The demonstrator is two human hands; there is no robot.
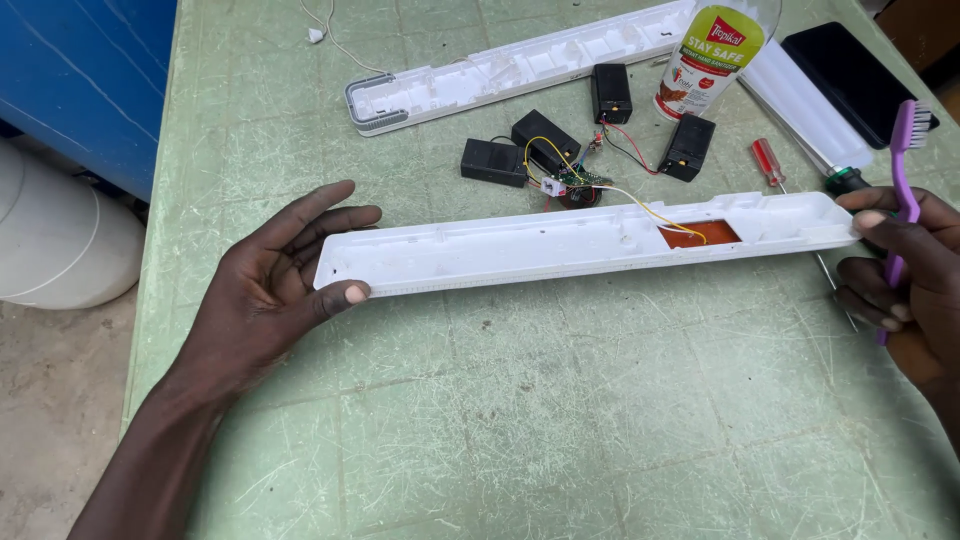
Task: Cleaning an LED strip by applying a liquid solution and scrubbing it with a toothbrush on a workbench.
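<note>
My left hand (275, 285) grips the left end of a long white plastic housing (520, 250) that lies across the green table (560, 420). My right hand (900, 270) steadies the housing's right end and also clasps a purple toothbrush (905, 170), bristles up. An orange patch (695, 235) shows inside the housing near its right end. Yellow wires (640, 205) run from there to a small circuit board (570, 182).
Beyond the housing lie several black battery blocks (545, 140), a second white housing half (500, 70), a sanitizer bottle (705, 60), a red-handled screwdriver (768, 162), a black tablet-like slab (850, 65) and a clear cover (790, 100). A blue wall (80, 80) and white drum (55, 240) stand left.
</note>
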